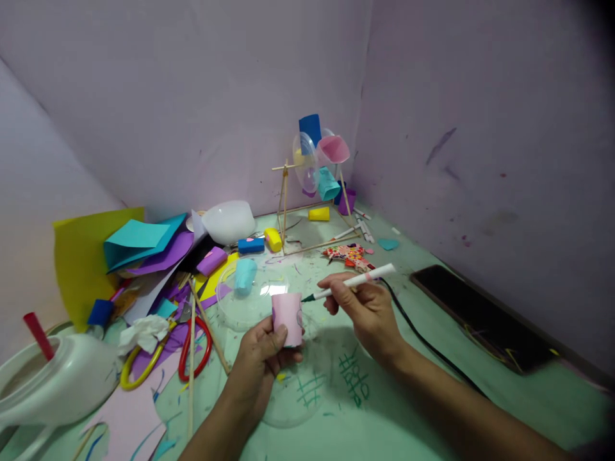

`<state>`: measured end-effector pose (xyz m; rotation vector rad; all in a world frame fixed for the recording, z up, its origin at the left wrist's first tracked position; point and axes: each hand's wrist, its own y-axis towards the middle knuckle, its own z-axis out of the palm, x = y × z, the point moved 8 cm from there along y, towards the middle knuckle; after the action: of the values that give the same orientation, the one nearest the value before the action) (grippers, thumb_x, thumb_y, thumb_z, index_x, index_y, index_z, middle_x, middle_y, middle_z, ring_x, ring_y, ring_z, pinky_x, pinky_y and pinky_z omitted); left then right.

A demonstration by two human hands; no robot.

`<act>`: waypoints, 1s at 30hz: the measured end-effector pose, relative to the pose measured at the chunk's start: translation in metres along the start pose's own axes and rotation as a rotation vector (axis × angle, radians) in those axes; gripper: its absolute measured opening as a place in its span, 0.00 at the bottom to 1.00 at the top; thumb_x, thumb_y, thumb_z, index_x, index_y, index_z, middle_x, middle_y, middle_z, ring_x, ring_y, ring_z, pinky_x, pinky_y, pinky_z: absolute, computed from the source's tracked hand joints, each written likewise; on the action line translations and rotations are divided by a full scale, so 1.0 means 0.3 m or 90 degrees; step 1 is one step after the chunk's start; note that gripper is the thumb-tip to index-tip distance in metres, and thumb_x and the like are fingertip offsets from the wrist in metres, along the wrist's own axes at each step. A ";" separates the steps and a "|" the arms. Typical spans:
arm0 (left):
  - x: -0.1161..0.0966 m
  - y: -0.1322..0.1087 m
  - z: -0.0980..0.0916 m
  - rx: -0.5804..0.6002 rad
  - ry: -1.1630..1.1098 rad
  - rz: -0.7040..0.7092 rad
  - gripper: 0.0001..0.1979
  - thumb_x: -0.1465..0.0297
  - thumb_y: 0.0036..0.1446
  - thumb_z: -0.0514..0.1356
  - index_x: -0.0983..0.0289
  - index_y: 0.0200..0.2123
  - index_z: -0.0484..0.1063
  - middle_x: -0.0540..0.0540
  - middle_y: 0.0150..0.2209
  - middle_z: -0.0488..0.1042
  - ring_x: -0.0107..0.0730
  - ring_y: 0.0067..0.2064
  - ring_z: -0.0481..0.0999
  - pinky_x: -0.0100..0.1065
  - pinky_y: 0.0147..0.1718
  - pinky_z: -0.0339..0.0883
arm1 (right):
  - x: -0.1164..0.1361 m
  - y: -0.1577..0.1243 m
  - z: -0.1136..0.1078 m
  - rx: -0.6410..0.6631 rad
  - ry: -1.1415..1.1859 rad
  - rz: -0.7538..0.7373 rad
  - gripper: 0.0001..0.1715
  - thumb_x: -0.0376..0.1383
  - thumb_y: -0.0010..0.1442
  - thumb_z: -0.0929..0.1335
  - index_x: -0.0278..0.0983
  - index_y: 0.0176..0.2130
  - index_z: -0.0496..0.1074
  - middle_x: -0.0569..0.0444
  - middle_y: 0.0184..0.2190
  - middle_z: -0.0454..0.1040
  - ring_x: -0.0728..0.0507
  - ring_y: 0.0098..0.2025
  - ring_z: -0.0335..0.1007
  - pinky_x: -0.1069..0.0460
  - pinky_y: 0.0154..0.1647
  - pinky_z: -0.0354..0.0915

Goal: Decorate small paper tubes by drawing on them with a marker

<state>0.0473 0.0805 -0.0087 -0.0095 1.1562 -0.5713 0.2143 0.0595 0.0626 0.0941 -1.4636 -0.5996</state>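
My left hand [269, 349] is closed around the lower part of a pink paper cup [286, 317], which stands upright in the fingers. A darker outline or patch shows at the cup's right side. In my right hand [365, 307] is a white marker [368, 277], its dark green tip pointing left beside the cup's upper right edge; I cannot tell whether it touches. Below the hands lies a clear round plastic lid [288, 419], and green grid marks [354, 378] are drawn on the table.
A stick-frame wheel [306, 161] with paper cups stands at the back. Left are red-handled scissors [185, 358], yellow-handled scissors [127, 374], coloured sheets [91, 256] and a white pot [77, 378]. A dark phone-like slab [480, 314] and a black cable [427, 346] lie right.
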 end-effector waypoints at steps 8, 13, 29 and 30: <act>0.004 0.000 -0.008 -0.046 0.014 0.022 0.24 0.66 0.40 0.71 0.71 0.42 0.75 0.58 0.32 0.74 0.31 0.30 0.71 0.29 0.25 0.69 | 0.003 -0.020 0.013 0.010 0.012 -0.034 0.10 0.37 0.60 0.67 0.37 0.39 0.77 0.57 0.21 0.73 0.50 0.24 0.69 0.54 0.26 0.67; 0.013 -0.007 -0.016 -0.093 0.034 0.022 0.29 0.65 0.36 0.73 0.71 0.44 0.74 0.58 0.33 0.75 0.30 0.29 0.71 0.29 0.23 0.69 | 0.030 -0.030 0.027 0.029 -0.018 -0.074 0.08 0.35 0.57 0.69 0.34 0.32 0.78 0.54 0.22 0.75 0.50 0.21 0.69 0.56 0.21 0.66; 0.027 0.006 -0.020 -0.060 0.063 0.037 0.19 0.61 0.40 0.70 0.70 0.33 0.78 0.55 0.27 0.72 0.30 0.28 0.68 0.30 0.26 0.66 | 0.061 -0.039 0.028 0.004 -0.110 -0.162 0.06 0.31 0.58 0.67 0.37 0.33 0.77 0.53 0.28 0.78 0.49 0.24 0.72 0.54 0.27 0.70; 0.024 0.004 -0.016 -0.064 0.061 0.036 0.20 0.61 0.40 0.71 0.70 0.33 0.78 0.55 0.26 0.72 0.29 0.28 0.68 0.29 0.26 0.66 | 0.062 -0.039 0.031 0.009 -0.116 -0.168 0.06 0.31 0.58 0.67 0.36 0.34 0.77 0.53 0.27 0.78 0.49 0.24 0.72 0.54 0.27 0.70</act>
<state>0.0456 0.0797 -0.0172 -0.0359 1.2742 -0.4662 0.2016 0.0441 0.0757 0.2525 -1.6458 -0.8290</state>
